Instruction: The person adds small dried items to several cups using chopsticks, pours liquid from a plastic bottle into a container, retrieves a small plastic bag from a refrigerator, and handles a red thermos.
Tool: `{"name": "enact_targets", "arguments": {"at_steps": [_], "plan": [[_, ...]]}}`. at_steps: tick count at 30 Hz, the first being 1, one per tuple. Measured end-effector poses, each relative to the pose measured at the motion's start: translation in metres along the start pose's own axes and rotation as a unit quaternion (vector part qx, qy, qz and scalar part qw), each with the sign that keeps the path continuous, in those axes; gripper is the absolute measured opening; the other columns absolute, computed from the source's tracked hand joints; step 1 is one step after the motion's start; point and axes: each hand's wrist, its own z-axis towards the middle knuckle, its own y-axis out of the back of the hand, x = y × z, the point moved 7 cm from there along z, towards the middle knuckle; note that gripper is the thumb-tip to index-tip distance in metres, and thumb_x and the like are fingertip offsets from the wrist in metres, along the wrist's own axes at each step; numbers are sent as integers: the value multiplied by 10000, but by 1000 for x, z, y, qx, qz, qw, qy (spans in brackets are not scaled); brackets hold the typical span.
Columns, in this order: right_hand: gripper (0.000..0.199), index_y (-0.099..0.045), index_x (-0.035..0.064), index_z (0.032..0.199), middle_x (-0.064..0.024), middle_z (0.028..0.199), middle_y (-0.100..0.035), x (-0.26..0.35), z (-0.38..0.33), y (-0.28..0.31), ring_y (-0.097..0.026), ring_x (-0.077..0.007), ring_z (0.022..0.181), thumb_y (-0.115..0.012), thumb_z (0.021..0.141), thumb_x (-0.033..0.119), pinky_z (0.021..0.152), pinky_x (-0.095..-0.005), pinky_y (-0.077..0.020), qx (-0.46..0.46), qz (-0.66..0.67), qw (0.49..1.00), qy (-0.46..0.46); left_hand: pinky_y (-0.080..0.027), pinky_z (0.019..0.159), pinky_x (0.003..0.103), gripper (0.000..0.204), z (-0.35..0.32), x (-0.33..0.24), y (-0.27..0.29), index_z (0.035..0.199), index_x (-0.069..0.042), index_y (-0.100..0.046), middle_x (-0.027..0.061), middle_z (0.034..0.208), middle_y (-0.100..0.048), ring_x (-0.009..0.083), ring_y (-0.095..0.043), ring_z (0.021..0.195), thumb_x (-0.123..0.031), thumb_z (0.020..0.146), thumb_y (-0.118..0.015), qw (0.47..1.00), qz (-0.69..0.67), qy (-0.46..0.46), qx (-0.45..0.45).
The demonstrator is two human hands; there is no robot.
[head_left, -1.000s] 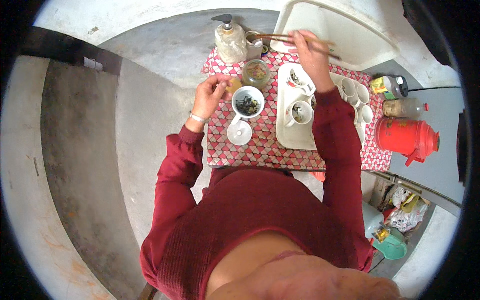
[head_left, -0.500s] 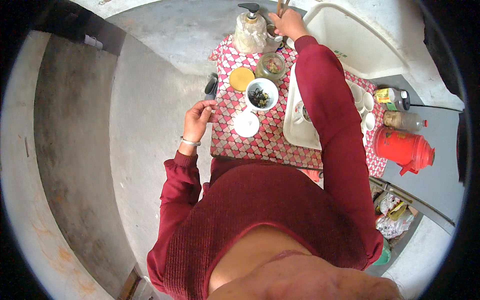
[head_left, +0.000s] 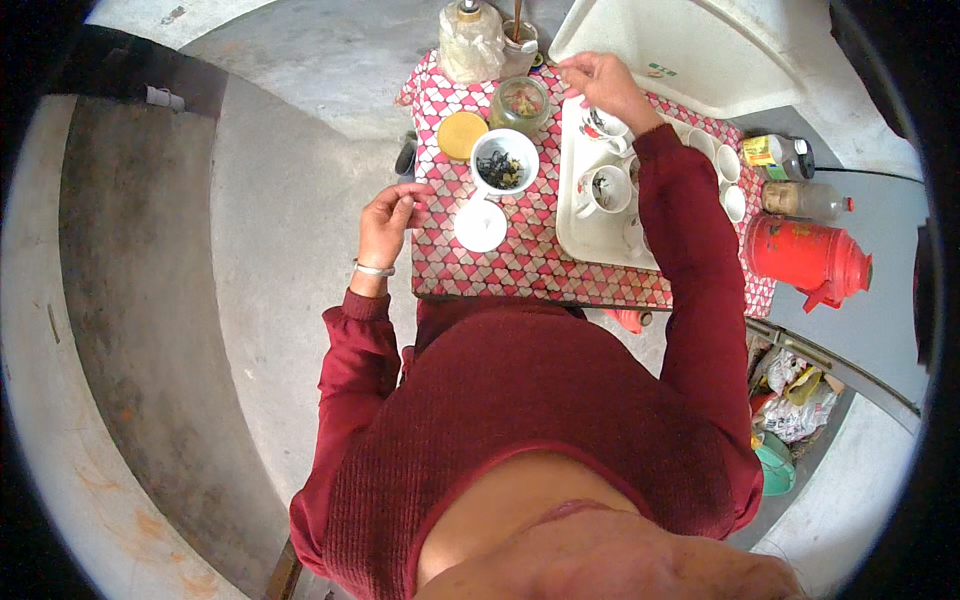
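My left hand [head_left: 388, 228] hangs beside the table's left edge, fingers loosely stretched out, with nothing in it. Above the far left part of the white tray [head_left: 590, 248], my right hand [head_left: 608, 88] is empty with its fingers apart. A patterned cup [head_left: 603, 188] with dark leaves stands in the tray. Another cup [head_left: 605, 128] sits partly under my right hand, and my sleeve hides more of the tray. Left of it are a white mug [head_left: 504, 162] of dark dried leaves, its white lid [head_left: 481, 226], a glass jar [head_left: 521, 105] and a yellow lid [head_left: 462, 135]. Wooden sticks [head_left: 517, 20] stand in a small pot [head_left: 519, 50].
A wrapped pump bottle [head_left: 470, 45] stands at the back left. A large white tray [head_left: 690, 50] leans at the back. White cups [head_left: 728, 165], two bottles [head_left: 800, 200] and a red thermos [head_left: 805, 258] are at the right. The heart-patterned cloth [head_left: 530, 270] covers the table.
My right hand has come away from the sticks, leaving them in the pot, and moved nearer, over the tray. My left hand stays much the same. The view has shifted slightly.
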Motion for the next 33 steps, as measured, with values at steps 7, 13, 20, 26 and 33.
{"name": "enact_targets", "arguments": {"at_steps": [7, 13, 20, 26, 33], "plan": [[240, -594, -2, 1090, -88, 904, -649, 25, -73, -45, -647, -120, 754, -513, 909, 133, 561, -216, -490, 78, 87, 992, 43, -492, 789, 336, 378, 38, -3, -8, 1147, -42, -543, 112, 1030, -614, 224, -601, 886, -46, 779, -624, 958, 260, -113, -34], [233, -586, -8, 1092, -95, 906, -652, 32, -121, -51, -658, -137, 773, -497, 917, 118, 563, -208, -493, 65, 172, 983, 25, -298, 1015, 481, 838, 102, 7, -50, 1377, -148, -281, 138, 1345, -383, 340, -361, 1236, -134, 672, -733, 834, 496, -241, 16], [215, -607, -1, 1061, -83, 866, -647, -8, -165, -41, -648, -134, 741, -513, 910, 119, 554, -215, -494, 13, 173, 984, -28, -282, 1001, 516, 870, 130, 22, -70, 1398, -208, -263, 154, 1346, -360, 351, -369, 1223, -237, 666, -734, 794, 569, -207, 49], [210, -610, 5, 1057, -64, 874, -650, -33, -193, -42, -644, -121, 746, -524, 906, 123, 559, -215, -495, -31, 198, 977, -75, -366, 953, 421, 857, 119, -42, -48, 1337, -21, -298, 238, 1198, -449, 388, -418, 1124, -158, 625, -756, 822, 461, -328, -69], [197, -613, 23, 1050, -48, 897, -643, -35, -200, -57, -641, -116, 764, -524, 908, 127, 568, -215, -492, -44, 229, 972, -37, -373, 956, 424, 898, 106, -115, -132, 1356, -46, -287, 259, 1215, -433, 400, -432, 1110, -202, 623, -782, 806, 429, -405, 52]]}}
